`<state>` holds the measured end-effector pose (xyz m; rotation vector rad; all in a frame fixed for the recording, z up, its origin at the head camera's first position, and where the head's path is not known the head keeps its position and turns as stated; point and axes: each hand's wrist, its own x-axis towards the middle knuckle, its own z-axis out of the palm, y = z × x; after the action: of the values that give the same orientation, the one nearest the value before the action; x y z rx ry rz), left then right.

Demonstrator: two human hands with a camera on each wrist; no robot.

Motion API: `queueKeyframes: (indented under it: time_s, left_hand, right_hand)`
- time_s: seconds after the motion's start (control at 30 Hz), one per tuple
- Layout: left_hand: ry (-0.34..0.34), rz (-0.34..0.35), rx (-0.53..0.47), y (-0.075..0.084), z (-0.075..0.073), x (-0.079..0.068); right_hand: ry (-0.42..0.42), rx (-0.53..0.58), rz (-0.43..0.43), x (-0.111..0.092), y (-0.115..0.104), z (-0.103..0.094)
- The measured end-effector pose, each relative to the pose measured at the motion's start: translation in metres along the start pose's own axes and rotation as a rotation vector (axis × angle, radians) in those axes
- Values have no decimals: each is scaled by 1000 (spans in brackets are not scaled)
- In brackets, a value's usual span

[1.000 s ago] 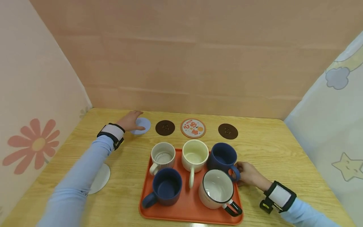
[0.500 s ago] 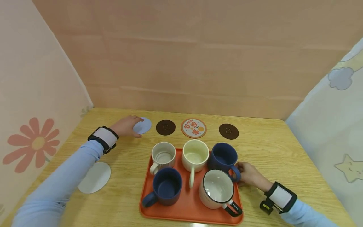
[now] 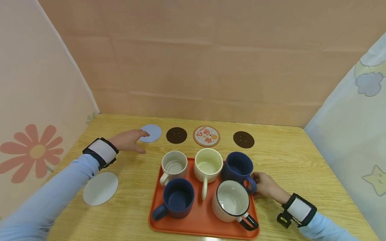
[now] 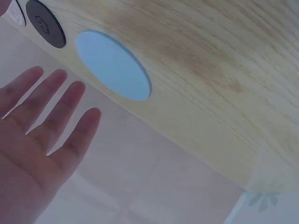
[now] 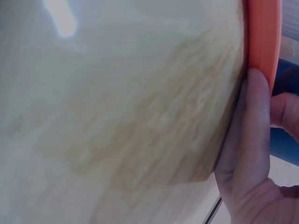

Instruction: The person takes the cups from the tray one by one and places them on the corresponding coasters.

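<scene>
My left hand [image 3: 129, 140] is over the table with its fingers spread and nothing held, beside the pale blue round coaster [image 3: 153, 133]. The left wrist view shows this palm [image 4: 28, 163] apart from the same pale coaster [image 4: 112, 65]. At the tray's right edge, my right hand [image 3: 265, 185] grips the rim of the orange tray [image 3: 205, 226]. Close up, fingers lie along the outside of the rim [image 5: 264, 37], thumb on the other side. A dark blue mug [image 3: 238, 165] stands right by this hand, its handle partly covering the fingers.
The tray also bears a ribbed white mug [image 3: 174, 164], a cream mug [image 3: 208, 164], another blue mug [image 3: 178, 199] and a black-rimmed white mug [image 3: 230, 201]. Brown coasters [image 3: 176, 135], a printed coaster [image 3: 206, 136] line the back; a white coaster [image 3: 101, 188] lies left.
My left hand has drawn back to the left and nearer, off the pale blue coaster, uncovering it and the white coaster. My right hand and the tray have stayed in place.
</scene>
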<state>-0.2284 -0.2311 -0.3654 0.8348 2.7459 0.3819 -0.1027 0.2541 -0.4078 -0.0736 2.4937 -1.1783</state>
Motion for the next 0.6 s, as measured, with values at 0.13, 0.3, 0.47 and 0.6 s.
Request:
queueKeyframes:
  time_s: [0.13,0.3,0.47,0.6]
  left_hand:
    - [-30,-4,9,4,-1,-7]
    - [-60,-18,11,8,-1,-20]
    - [-102,-22,-27,9,-1,-32]
    - [-129,-19,-28,6,0,-40]
  right_hand:
    - [9,-11,7,-1,-1,0]
    - [11,-17,-1,-1,-2,1]
    - [7,-16,-3,0,-1,1]
    - [4,-13,4,0,0,0]
